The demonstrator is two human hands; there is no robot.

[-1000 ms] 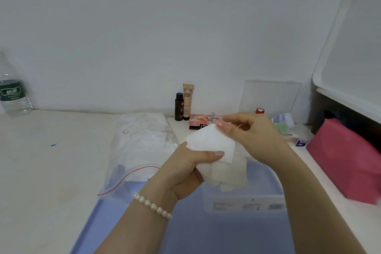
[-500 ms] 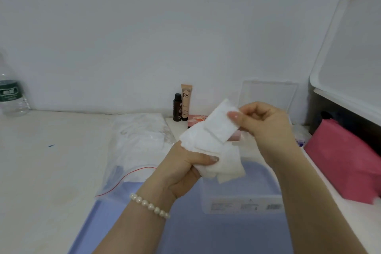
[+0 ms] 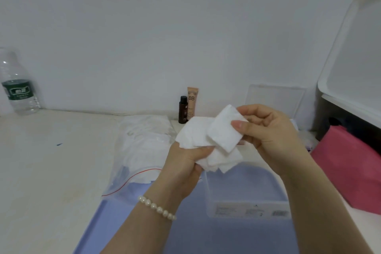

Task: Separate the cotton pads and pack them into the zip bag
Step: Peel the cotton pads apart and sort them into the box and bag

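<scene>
One pad point(image 3: 224, 131) was pinched by R hand point(image 3: 270, 130), peeled off stack point(image 3: 206, 146) clamped in L hand point(image 3: 185, 163), right of zip bag point(image 3: 142, 150). Risk: pads cling, extra sheets drop.

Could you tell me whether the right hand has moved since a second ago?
Yes. The right hand has lifted a single cotton pad off the stack, rising and shifting right, nearer the clear lid against the wall.

Left hand point(image 3: 185, 163) raised, fingers curled in a grip, right hand point(image 3: 268, 130) beside it, thumb and fingers pinching
</scene>
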